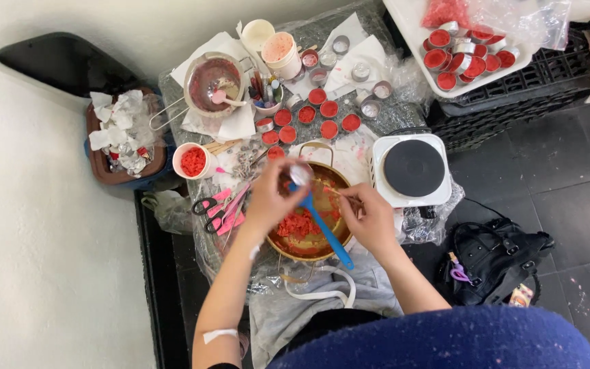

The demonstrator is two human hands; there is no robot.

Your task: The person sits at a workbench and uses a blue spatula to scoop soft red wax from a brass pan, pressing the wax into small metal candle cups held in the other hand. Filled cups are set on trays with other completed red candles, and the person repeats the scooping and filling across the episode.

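Observation:
My left hand holds a small silver tin cup over a gold pan that has red wax pieces in it. A blue spatula lies slanted across the pan, its head up by the cup. My right hand pinches a thin wooden stick whose tip points toward the cup. Several small tins filled with red wax stand on the table beyond the pan.
A white hot plate sits right of the pan. A sieve bowl, a cup of red bits and scissors are on the left. A tray of red tins rests on a black crate; a black bag lies on the floor.

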